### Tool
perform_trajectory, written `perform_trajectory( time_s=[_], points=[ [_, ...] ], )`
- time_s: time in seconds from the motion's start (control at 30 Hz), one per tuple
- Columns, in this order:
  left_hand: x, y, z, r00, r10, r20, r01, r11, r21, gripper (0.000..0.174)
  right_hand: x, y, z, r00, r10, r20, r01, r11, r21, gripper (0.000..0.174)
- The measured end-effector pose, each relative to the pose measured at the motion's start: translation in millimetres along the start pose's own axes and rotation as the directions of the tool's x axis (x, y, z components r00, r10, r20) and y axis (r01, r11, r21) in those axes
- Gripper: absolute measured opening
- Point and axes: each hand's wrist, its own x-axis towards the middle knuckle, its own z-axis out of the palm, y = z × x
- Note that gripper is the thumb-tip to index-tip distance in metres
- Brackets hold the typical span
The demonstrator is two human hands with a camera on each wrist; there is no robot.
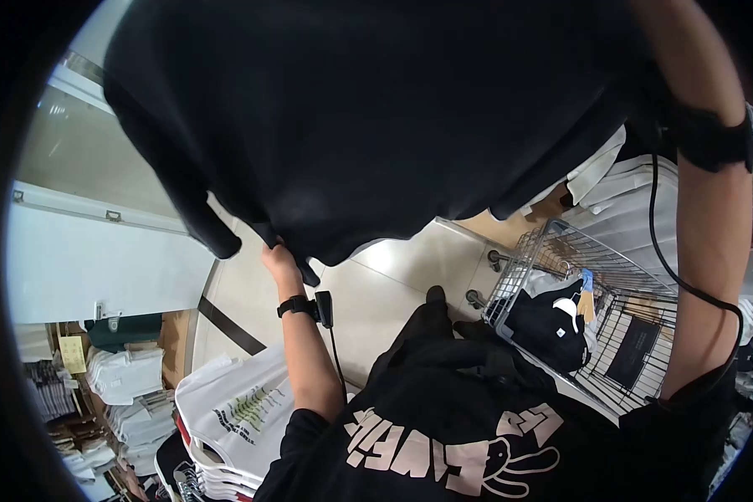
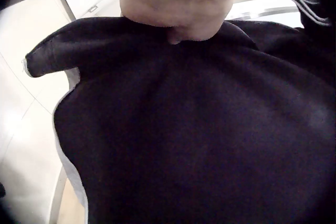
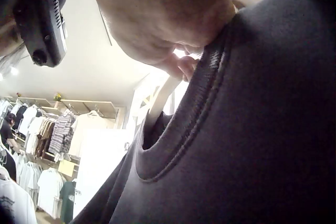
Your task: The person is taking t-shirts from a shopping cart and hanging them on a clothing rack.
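A black T-shirt (image 1: 360,125) is held up and spread wide across the upper part of the head view. My left hand (image 1: 282,263) grips the shirt near its lower left edge, and in the left wrist view the cloth bunches under that hand (image 2: 178,3). My right hand (image 3: 163,19) is up at the ribbed collar (image 3: 178,153), its fingers curled on a white hanger (image 3: 161,100) that goes into the neck opening. In the head view only the raised right forearm (image 1: 711,243) shows; the hand itself is out of sight.
A wire shopping cart (image 1: 594,243) holding a black garment (image 1: 548,326) stands to the right. White shirts on hangers (image 1: 234,418) are at the lower left, near shelves of folded clothes (image 1: 125,376). A white cabinet (image 1: 109,259) stands left. Clothes racks (image 3: 58,134) line the far wall.
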Motion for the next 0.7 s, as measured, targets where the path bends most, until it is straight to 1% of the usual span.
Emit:
perform_trajectory(
  time_s=[0.03,0.07,0.1,0.13,0.17,0.2,0.23,0.27,0.3,0.33,0.37,0.4,0.47,0.5,0.53,0.57,0.6,0.63,0.67,0.7],
  points=[
    [9.2,-10.5,-3.4,0.999,-0.041,-0.010,0.042,0.969,0.243,0.033,-2.8,-2.8,5.7,1.000,0.004,-0.016,-0.003,1.000,0.011,0.018],
    [17.4,-19.9,-5.0,0.999,-0.038,-0.006,0.039,0.970,0.239,0.033,-10.5,-9.6,9.9,0.999,0.019,-0.028,-0.018,0.999,0.026,0.018],
    [27.3,-32.9,-5.4,1.000,-0.028,-0.001,0.026,0.907,0.421,0.034,-16.5,-16.8,17.1,0.998,0.031,-0.057,-0.029,0.999,0.036,0.018],
    [34.9,-45.9,-3.8,1.000,-0.017,0.004,0.012,0.810,0.587,0.036,-32.5,-25.1,23.3,0.994,0.090,-0.059,-0.086,0.994,0.065,0.018],
    [39.2,-58.7,-1.4,0.998,0.056,0.037,-0.067,0.754,0.653,0.044,-43.5,-35.7,28.9,0.988,0.146,-0.054,-0.141,0.986,0.088,0.018],
    [33.4,-58.9,5.1,0.994,0.086,0.071,-0.112,0.734,0.669,0.062,-63.0,-54.8,31.7,0.962,0.271,0.020,-0.271,0.951,0.147,0.019],
    [23.0,-48.8,14.5,0.979,0.035,0.199,-0.161,0.732,0.662,0.071,-82.6,-74.0,34.6,0.916,0.390,0.094,-0.401,0.897,0.187,0.021],
    [9.2,-34.3,26.1,0.945,-0.016,0.325,-0.211,0.733,0.647,0.079,-98.8,-90.2,45.5,0.794,0.580,0.182,-0.603,0.714,0.355,0.022],
    [-7.7,-27.0,40.6,0.867,0.034,0.498,-0.344,0.764,0.546,0.086,-118.0,-103.8,54.8,0.742,0.625,0.242,-0.663,0.630,0.405,0.024],
    [-27.3,-24.8,55.0,0.753,0.085,0.652,-0.455,0.783,0.423,0.094,-135.9,-115.8,61.7,0.681,0.664,0.309,-0.721,0.532,0.445,0.025],
    [-46.3,-25.0,71.7,0.630,0.169,0.758,-0.641,0.665,0.385,0.099,-148.4,-126.0,66.4,0.628,0.684,0.372,-0.771,0.479,0.420,0.026],
    [-63.8,-27.5,91.8,0.481,0.234,0.845,-0.797,0.519,0.310,0.104,-157.4,-132.0,70.2,0.575,0.697,0.429,-0.814,0.430,0.392,0.027],
    [-98.2,-51.1,134.3,0.525,0.112,0.844,-0.760,0.509,0.405,0.111,-171.2,-135.3,72.5,0.547,0.701,0.458,-0.835,0.412,0.366,0.028],
    [-109.0,-51.2,157.5,0.505,0.218,0.835,-0.744,0.600,0.293,0.107,-173.1,-134.0,69.2,0.515,0.708,0.484,-0.854,0.371,0.365,0.030],
    [-120.9,-53.2,179.2,0.490,0.316,0.812,-0.719,0.674,0.171,0.104,-175.9,-129.8,63.3,0.510,0.719,0.472,-0.857,0.374,0.355,0.030],
    [-124.7,-79.0,206.5,0.486,0.235,0.842,-0.531,0.844,0.071,0.099,-178.9,-125.5,55.4,0.436,0.736,0.518,-0.897,0.311,0.314,0.030],
    [-128.1,-100.4,232.9,0.460,0.155,0.874,-0.299,0.954,-0.012,0.095,-181.5,-121.7,47.5,0.360,0.746,0.561,-0.931,0.245,0.272,0.030],
    [-152.6,-49.9,242.2,0.426,0.189,0.885,-0.332,0.942,-0.042,0.081,-185.1,-116.9,39.2,0.322,0.752,0.575,-0.946,0.227,0.232,0.030],
    [-163.5,-38.0,261.8,0.417,0.220,0.882,-0.357,0.932,-0.063,0.077,-190.8,-114.5,33.7,0.323,0.760,0.565,-0.945,0.227,0.235,0.030],
    [-169.6,-38.1,282.8,0.418,0.261,0.870,-0.404,0.911,-0.080,0.073,-196.3,-113.2,29.0,0.318,0.773,0.549,-0.942,0.192,0.275,0.031]
  ],
)
